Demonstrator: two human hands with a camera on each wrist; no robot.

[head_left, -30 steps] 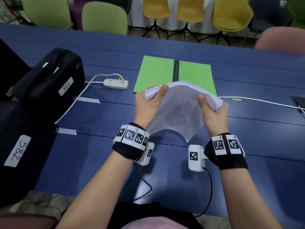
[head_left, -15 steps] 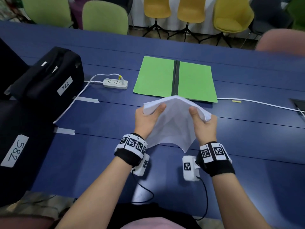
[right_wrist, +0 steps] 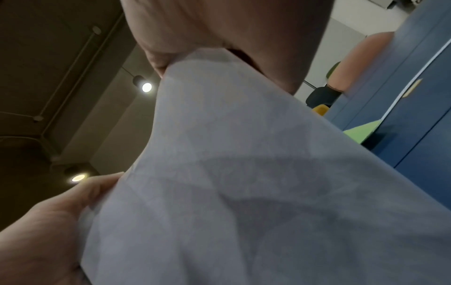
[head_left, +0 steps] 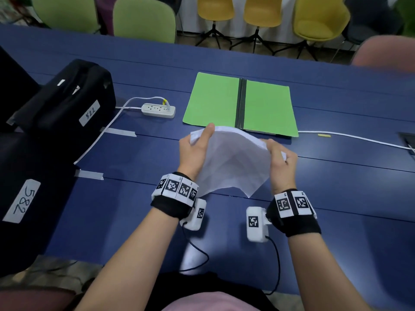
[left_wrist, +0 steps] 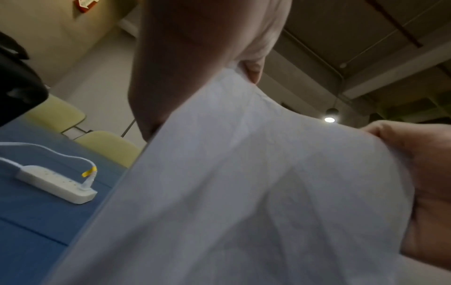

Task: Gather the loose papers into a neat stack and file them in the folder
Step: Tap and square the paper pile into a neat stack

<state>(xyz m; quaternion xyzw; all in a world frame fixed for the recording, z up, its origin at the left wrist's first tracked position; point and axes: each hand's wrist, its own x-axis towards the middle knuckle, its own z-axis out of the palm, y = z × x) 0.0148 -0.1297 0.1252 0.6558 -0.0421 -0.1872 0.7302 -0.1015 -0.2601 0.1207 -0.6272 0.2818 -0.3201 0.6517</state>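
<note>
The stack of white papers [head_left: 233, 162] is held up off the blue bench [head_left: 336, 187], bowed into an arch, its lower edge hanging down toward the person and its upper edge overlapping the near edge of the folder in the head view. The left hand [head_left: 195, 151] pinches the stack's upper left corner, thumb on the near face and fingers curled behind; the right hand [head_left: 281, 167] pinches the upper right corner the same way. Both wrist views show the sheets from below, filling most of the picture, with the other hand's fingers wrapped over the far edge. Just beyond the papers the green folder [head_left: 213, 99] lies open and flat on the bench, a dark spine down its middle. Left of the folder sits a white power strip [head_left: 158, 110] with its cable [head_left: 101, 135] taped to the bench. Further left stand black cases, one labelled 522 [head_left: 67, 97], one 582 [head_left: 27, 198]. Green and yellow chairs [head_left: 143, 19] line the far side
</note>
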